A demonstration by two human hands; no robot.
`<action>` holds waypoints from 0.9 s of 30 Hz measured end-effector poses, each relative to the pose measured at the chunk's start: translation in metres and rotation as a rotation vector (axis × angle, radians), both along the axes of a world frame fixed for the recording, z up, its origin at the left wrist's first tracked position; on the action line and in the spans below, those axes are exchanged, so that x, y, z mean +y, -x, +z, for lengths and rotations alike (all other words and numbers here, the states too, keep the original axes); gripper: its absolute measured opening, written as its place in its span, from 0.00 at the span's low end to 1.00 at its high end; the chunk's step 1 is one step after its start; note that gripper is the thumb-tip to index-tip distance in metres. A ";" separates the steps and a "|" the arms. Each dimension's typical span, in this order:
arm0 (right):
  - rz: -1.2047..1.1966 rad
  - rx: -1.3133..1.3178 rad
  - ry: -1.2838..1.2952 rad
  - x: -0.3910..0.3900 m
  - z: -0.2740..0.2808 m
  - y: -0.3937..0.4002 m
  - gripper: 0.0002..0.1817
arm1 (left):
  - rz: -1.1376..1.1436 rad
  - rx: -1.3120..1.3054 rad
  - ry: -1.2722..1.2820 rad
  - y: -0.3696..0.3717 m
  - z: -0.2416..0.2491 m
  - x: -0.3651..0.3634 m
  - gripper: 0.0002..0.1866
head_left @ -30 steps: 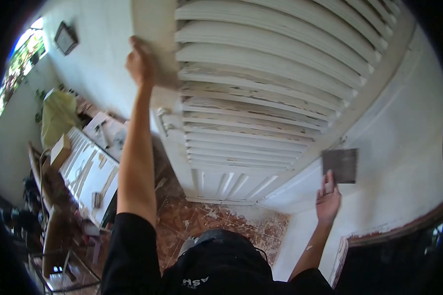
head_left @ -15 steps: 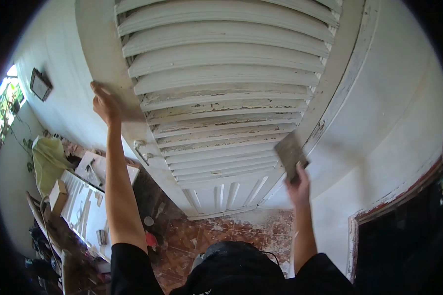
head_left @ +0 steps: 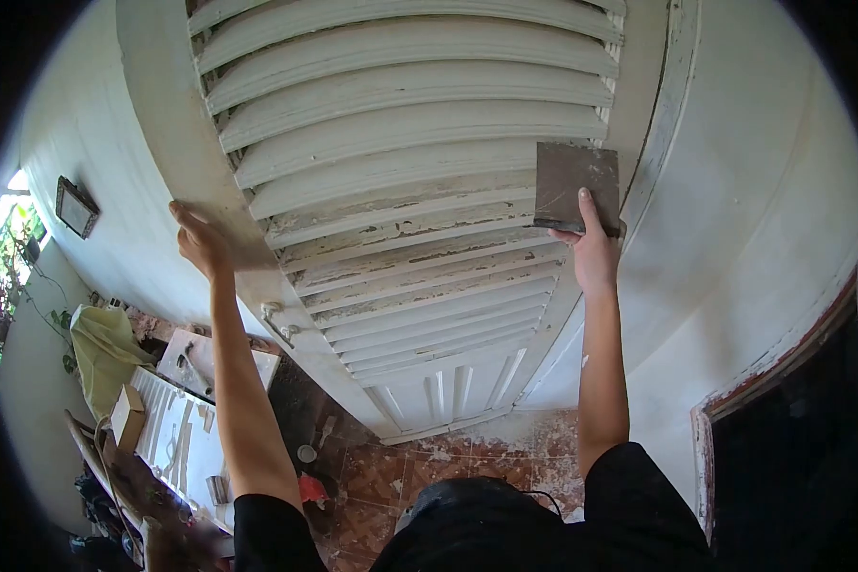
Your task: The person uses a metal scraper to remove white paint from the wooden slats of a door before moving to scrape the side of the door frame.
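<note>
In front of me stands a white louvered door, its middle slats chipped and worn to bare patches. My left hand is closed on the door's left edge, above the handle. Up at the right ends of the slats, my right hand grips a square, grey-brown sheet of sandpaper by its lower edge, thumb on the near face. White dust and scratches mark that face. The sheet overlaps the slats and the right stile in this view.
At lower left, a white board carries small items beside a wooden block and a yellow-green cloth. White debris covers the tiled floor. A small frame hangs on the left wall; a dark opening lies right.
My right hand has risen with the sandpaper, which now stands upright rather than tilted. My left hand still holds the door edge. The view has shifted a little.
</note>
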State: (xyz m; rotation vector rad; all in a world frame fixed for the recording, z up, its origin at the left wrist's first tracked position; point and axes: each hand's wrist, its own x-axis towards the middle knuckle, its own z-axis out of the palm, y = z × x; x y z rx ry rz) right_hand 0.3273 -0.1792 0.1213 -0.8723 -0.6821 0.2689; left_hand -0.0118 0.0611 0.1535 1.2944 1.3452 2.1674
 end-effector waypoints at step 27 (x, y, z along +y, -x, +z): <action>-0.145 0.010 -0.070 0.012 0.000 0.004 0.15 | -0.013 -0.014 -0.017 0.002 -0.003 0.010 0.38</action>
